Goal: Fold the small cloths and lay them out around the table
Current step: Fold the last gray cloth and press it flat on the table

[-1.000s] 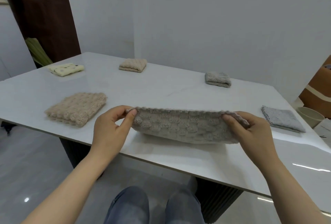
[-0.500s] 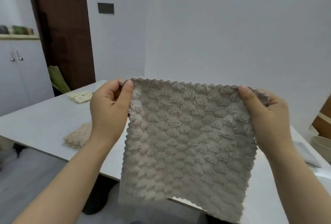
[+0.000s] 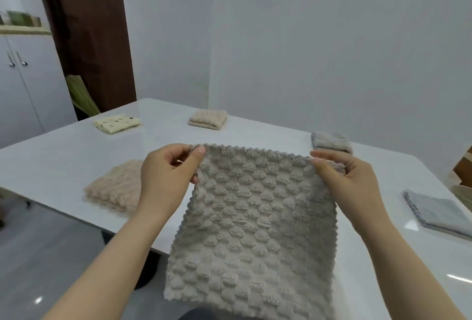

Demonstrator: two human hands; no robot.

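Left hand [image 3: 167,179], right hand [image 3: 348,181] raised level, thumbs pinching top corners of grey cloth [image 3: 252,230]; cloth hangs open below both grips.

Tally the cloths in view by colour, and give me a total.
Beige textured cloths: 2
Grey cloths: 3, the held grey cloth, plus and
Cream spotted cloth: 1
Total: 6
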